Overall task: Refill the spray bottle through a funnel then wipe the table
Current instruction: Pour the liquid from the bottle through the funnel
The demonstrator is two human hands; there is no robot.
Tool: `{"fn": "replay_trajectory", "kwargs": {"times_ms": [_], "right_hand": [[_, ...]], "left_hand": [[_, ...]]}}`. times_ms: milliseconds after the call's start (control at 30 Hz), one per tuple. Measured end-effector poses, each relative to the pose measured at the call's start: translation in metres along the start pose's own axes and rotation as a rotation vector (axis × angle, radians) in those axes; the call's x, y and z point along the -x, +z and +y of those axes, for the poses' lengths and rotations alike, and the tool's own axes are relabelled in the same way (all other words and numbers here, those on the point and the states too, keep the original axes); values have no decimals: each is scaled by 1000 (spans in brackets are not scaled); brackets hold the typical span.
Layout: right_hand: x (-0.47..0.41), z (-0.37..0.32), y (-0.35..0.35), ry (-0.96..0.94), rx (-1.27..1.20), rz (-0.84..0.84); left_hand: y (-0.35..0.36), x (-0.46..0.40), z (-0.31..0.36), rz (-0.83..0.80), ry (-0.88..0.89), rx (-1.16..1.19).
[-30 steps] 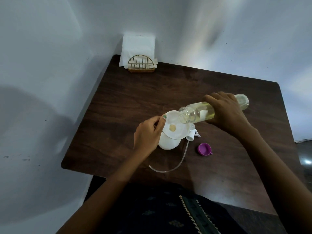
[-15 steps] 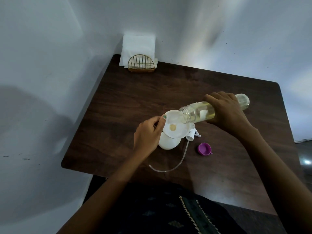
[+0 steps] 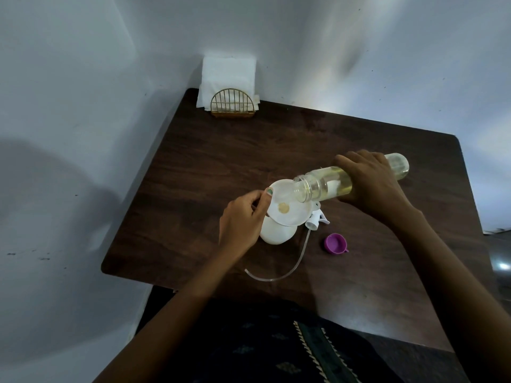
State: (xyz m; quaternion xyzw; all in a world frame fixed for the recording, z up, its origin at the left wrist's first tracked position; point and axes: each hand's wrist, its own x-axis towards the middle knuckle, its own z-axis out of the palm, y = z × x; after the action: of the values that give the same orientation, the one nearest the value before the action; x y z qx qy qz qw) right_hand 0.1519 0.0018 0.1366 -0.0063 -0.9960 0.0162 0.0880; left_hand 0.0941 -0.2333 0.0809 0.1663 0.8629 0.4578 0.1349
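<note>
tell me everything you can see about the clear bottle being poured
The clear bottle looks like plastic, uncapped, with a ridged threaded neck. It is part full of pale yellow liquid and shows a white patch on its side. It lies tipped nearly level above the table, mouth over the rim of the white funnel, base pointing away to the right. The right hand grips its middle from above.

Left hand (image 3: 243, 218) is reaching in from lower left, forearm angled up, fingers (image 3: 264, 201) curled and pinching a rim at thumb and forefinger. Right hand (image 3: 370, 185) is coming in from lower right, arm extended, palm down, fingers wrapping over a tilted body, knuckles up.
</note>
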Motion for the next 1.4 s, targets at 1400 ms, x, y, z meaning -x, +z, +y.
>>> {"fn": "replay_trajectory", "kwargs": {"times_ms": [1400], "right_hand": [[0,-3,-1,-4,8,18]], "left_hand": [[-6,3,4,-4,-4,3]]}}
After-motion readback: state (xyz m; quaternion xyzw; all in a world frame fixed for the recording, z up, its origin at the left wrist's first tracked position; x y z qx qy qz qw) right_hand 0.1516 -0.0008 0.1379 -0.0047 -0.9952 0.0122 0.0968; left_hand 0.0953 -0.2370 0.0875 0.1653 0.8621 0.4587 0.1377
